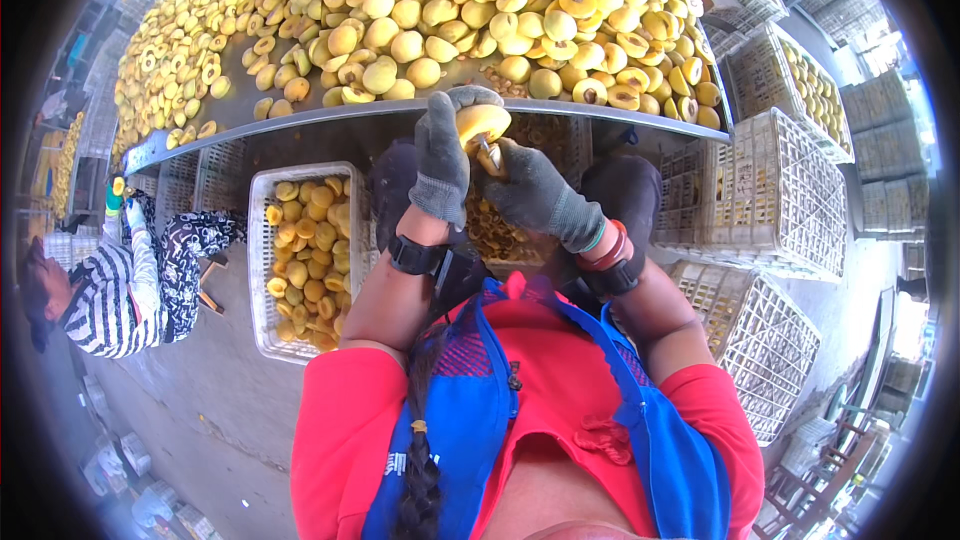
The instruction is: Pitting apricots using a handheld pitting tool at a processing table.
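Observation:
My left hand [442,157], in a grey knit glove, grips a yellow peach half [484,120] just past the near edge of the metal table [420,106]. In my right hand [536,187], gloved the same way, is a small metal pitting tool [489,154], its tip against the underside of the fruit. My fingers hide part of the tool. Many halved peaches [480,15] are heaped on the table, some cut side up with brown stone cavities. Between my knees, below my hands, lie fruit scraps [502,229], partly covered by my arms.
A white plastic crate [259,255] with peach halves stands on the floor to my left. Stacked crates [780,195] rise close on my right, with another crate [772,352] nearer. A co-worker in a striped top [112,300] sits at the table's left end, handling fruit.

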The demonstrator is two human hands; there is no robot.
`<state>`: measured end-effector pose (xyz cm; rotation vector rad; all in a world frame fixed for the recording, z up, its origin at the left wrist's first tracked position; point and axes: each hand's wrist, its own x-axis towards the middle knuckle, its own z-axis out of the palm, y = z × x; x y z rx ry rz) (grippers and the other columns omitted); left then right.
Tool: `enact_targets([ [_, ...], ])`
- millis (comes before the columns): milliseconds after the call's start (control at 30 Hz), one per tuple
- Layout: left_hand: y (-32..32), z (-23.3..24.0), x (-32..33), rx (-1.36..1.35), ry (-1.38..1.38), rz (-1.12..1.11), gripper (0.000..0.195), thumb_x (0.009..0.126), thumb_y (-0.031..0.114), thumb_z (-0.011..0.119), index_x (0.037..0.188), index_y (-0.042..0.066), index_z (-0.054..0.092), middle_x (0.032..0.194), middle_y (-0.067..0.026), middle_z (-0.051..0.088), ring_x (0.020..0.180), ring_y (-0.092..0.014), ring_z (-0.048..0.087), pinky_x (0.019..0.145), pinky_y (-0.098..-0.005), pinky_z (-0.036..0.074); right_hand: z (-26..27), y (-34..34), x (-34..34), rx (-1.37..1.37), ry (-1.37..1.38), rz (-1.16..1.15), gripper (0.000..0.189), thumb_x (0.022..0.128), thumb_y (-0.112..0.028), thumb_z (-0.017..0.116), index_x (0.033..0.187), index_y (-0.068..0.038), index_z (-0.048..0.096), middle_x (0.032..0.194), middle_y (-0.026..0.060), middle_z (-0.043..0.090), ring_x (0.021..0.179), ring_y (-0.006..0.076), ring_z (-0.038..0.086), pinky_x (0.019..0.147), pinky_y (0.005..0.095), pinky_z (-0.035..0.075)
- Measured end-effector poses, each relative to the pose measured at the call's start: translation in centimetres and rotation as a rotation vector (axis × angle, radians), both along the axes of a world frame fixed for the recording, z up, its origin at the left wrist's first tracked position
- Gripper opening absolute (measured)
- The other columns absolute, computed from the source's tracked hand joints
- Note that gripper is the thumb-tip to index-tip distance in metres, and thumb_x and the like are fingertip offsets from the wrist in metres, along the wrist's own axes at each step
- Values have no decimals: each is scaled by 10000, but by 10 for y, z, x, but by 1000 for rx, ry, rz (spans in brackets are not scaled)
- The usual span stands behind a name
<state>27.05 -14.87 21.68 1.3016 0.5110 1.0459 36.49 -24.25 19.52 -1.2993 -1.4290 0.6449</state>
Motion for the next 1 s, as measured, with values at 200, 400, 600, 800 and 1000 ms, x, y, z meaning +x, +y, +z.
enact_targets([
  [200,4,-9,-7,120,-2,18,733,967,533,206,802,-30,645,759,-123,666,707,-222,647,697,-320,523,35,-7,1,-547,342,285,224,847,-109,606,1052,-30,564,693,2,573,554,53,511,485,235,414],
  [400,12,-14,-11,275,68,-226,712,971,513,214,812,-29,647,775,-126,668,725,-219,649,712,-320,519,31,-14,2,-656,176,237,179,838,-123,585,973,-6,585,619,41,561,501,88,530,443,263,405],
  [600,15,-8,-11,55,-17,-281,777,929,626,198,855,-12,635,833,-140,667,778,-218,645,735,-326,524,16,-12,3,-632,310,389,231,859,-147,589,1047,-19,547,692,30,567,545,75,528,472,254,429],
  [800,41,-22,-64,-361,-115,-21,674,953,581,174,1026,31,556,948,-136,639,833,-233,630,747,-298,518,0,-13,-2,-441,-86,-11,302,779,-168,636,994,27,553,735,252,601,692,375,625,606,397,481],
  [1000,92,-114,-233,358,990,770,623,943,522,343,1063,-24,616,967,-160,670,910,-295,637,828,-367,493,-42,-21,3,-244,-290,-228,301,768,-182,640,956,38,557,714,240,611,692,409,615,574,431,490],
])
